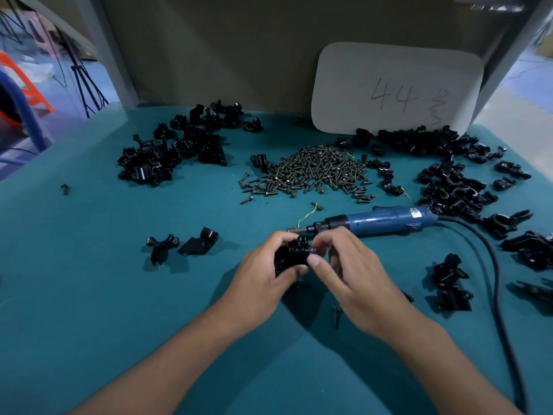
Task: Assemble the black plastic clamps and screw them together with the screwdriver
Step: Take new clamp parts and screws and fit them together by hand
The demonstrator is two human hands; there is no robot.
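Two hands meeting low over the tabletop (89, 265), just short of the electric screwdriver (386, 220) lying beyond the fingertips. Left hand (263, 274) curling round a black plastic clamp assembly (291, 256), thumb under, fingers over the top. Right hand (350, 265) pinching a screw (311, 250) at the clamp's right side, apparently seating it in its hole; how far in, too small to tell.

Risking a cross-threaded or tilted screw if pushed in off-axis. Risking the two clamp halves sliding apart if the left grip loosens while reaching for the screwdriver. Risking a dropped screw rolling toward the stray screw (336, 317) lying under the right wrist. Possibly snagging the screwdriver cord (493, 265) looping past the right hand's outer side, dragging loose clamp parts (449, 283) lying to the right of that hand. Screw pile (311, 172) heaped well beyond both hands.
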